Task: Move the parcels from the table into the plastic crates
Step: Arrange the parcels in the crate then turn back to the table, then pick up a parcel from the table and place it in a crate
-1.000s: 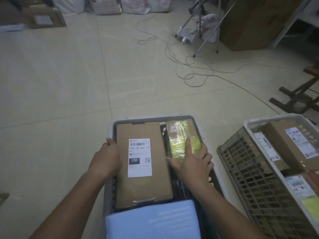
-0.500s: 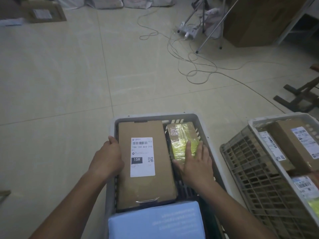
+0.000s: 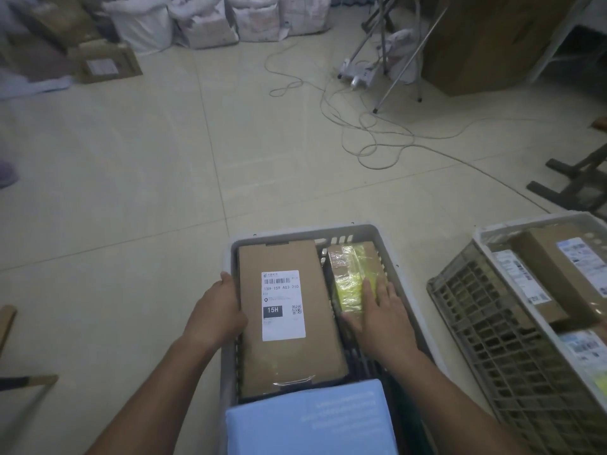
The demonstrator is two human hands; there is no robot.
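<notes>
A grey plastic crate [image 3: 297,232] stands on the floor in front of me. A long brown cardboard parcel [image 3: 289,356] with a white label lies in its left half. My left hand [image 3: 215,315] grips that parcel's left edge, against the crate wall. A smaller parcel wrapped in yellow tape [image 3: 351,274] lies in the crate's right half, and my right hand [image 3: 382,315] rests flat on it with straight fingers. A light blue parcel [image 3: 308,421] lies at the crate's near end.
A second crate [image 3: 476,323] at the right holds several labelled cardboard parcels [image 3: 565,267]. Cables [image 3: 371,139] run over the tiled floor near a metal stand [image 3: 394,67]. White sacks [image 3: 203,24] and cardboard boxes [image 3: 105,62] line the far wall. A wooden frame [image 3: 574,182] stands far right.
The camera has tilted up, so more of the far floor and the sacks show. My right hand has slid a little further onto the yellow parcel. The left hand keeps its grip.
</notes>
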